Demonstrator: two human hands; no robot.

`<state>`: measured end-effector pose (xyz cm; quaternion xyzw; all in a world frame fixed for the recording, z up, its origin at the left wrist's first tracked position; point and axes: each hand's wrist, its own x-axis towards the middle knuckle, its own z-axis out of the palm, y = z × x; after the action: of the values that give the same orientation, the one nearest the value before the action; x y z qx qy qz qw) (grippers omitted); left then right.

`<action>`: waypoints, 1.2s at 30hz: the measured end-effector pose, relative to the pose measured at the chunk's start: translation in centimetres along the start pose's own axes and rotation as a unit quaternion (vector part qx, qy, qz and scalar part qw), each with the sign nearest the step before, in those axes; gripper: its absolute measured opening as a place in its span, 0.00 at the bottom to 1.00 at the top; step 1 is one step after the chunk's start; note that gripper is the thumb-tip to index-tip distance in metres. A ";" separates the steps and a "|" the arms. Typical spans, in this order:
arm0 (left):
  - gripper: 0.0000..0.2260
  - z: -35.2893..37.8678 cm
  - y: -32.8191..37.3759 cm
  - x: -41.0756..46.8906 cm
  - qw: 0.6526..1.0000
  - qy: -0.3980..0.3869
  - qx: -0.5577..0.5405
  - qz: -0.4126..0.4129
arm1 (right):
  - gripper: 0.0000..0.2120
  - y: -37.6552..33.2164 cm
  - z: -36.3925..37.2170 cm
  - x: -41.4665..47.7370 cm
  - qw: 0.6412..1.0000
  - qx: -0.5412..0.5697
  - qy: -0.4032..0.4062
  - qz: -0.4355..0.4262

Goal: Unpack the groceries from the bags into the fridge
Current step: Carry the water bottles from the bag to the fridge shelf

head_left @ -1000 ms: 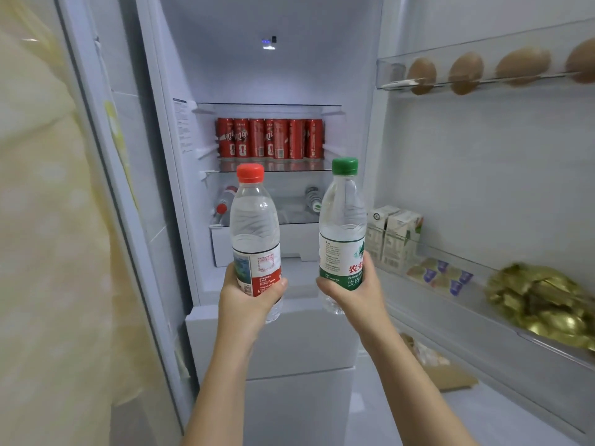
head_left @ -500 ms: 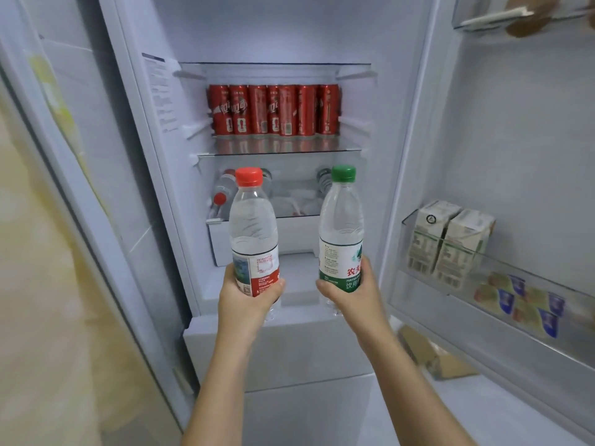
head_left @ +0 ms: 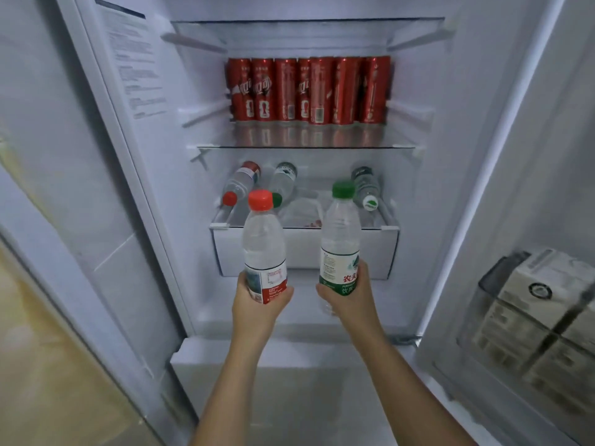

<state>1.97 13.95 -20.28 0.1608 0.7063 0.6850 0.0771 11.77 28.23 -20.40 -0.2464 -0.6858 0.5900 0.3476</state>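
Three bottles (head_left: pixel 283 180) lie in the drawer (head_left: pixel 302 249) behind both held bottles (head_left: pixel 264 239).

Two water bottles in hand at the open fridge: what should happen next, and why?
Probably lay the red-capped bottle and green-capped bottle, held upright by the left hand and right hand, onto the shelf below the cans, where similar bottles already lie.

left hand (head_left: pixel 256 309): bare | right hand (head_left: pixel 351 300): bare | left forearm (head_left: pixel 231 381): bare, slender, uncovered along all that shows | right forearm (head_left: pixel 402 381): likewise bare, slender
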 end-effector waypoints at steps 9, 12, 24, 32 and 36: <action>0.23 2.0 -4.5 4.1 0.997 0.009 0.063 -0.033 | 0.31 3.8 1.0 4.0 0.999 -0.036 -0.008 0.039; 0.24 2.5 -5.4 5.5 0.997 -0.014 0.072 -0.034 | 0.30 4.6 1.4 4.9 0.998 -0.040 0.003 0.044; 0.23 3.0 -8.3 10.6 0.995 -0.078 0.054 -0.023 | 0.30 6.4 2.9 6.9 0.996 -0.079 0.027 0.035; 0.25 2.2 -7.5 11.0 0.988 -0.139 0.063 -0.005 | 0.28 5.9 2.5 7.1 0.992 -0.118 0.001 0.047; 0.26 0.5 -4.8 11.6 0.985 -0.142 0.090 0.022 | 0.24 3.1 1.1 7.2 0.991 -0.120 -0.006 0.057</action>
<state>-9.31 18.29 -23.74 0.2783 0.7430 0.5906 0.1474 6.07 33.50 -22.16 -0.3215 -0.7387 0.5237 0.2768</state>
